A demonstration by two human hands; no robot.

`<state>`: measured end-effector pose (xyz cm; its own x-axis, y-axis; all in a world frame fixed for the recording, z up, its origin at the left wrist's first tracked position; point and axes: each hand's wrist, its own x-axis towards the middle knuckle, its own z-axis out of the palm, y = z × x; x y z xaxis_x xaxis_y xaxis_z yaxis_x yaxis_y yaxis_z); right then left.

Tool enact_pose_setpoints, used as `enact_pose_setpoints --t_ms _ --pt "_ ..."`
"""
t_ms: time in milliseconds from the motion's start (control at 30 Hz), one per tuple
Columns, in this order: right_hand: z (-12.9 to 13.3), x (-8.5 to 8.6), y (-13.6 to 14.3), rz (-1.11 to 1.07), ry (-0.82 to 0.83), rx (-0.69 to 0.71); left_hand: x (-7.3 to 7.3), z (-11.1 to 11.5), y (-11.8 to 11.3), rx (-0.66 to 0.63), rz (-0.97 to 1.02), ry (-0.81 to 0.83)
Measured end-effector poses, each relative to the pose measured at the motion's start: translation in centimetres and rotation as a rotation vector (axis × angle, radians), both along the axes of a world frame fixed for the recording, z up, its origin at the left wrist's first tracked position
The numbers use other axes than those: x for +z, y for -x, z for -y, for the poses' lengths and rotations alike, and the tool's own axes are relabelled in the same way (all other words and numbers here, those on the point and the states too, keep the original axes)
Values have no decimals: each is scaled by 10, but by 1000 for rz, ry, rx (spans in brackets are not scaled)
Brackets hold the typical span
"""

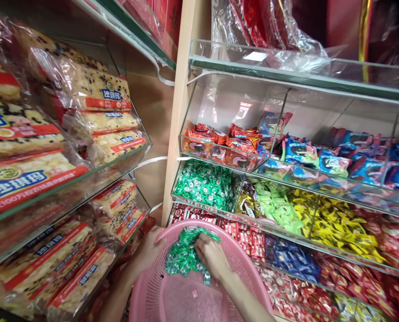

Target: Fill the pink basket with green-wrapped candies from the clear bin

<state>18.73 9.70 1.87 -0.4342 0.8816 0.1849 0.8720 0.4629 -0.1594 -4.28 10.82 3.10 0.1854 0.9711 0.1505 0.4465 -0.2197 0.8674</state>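
A pink plastic basket [249, 273] is tilted in front of the shelves at the lower middle. My left hand [152, 246] grips its rim on the left side, with the fingers wrapped over the edge. Inside the basket, my right hand [208, 252] is bent over a pile of green wrapped candies [182, 252], its fingers curled among them. Whether it holds any candies is hidden by the hand. Just above the basket, a clear shelf bin holds more green candies [204, 185].
Packaged pastries [105, 89] fill glass shelves on the left. A wooden post [179, 103] stands between the shelf units. To the right are bins of red packets [242, 138], blue packets [333, 161], yellow candies [340, 221] and dark blue candies [291, 257]. A glass shelf edge [286, 76] runs above.
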Motion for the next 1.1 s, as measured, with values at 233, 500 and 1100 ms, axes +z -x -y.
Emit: enact_pose_setpoints --t_ms 233,500,1100 --pt "-1 -7 0 -15 4 -55 1 -1 -1 -10 -25 8" --pt "1 -9 1 -47 44 -58 4 -1 -1 -7 -9 9" --pt "4 38 12 -145 -71 6 -3 -1 1 30 10 5"
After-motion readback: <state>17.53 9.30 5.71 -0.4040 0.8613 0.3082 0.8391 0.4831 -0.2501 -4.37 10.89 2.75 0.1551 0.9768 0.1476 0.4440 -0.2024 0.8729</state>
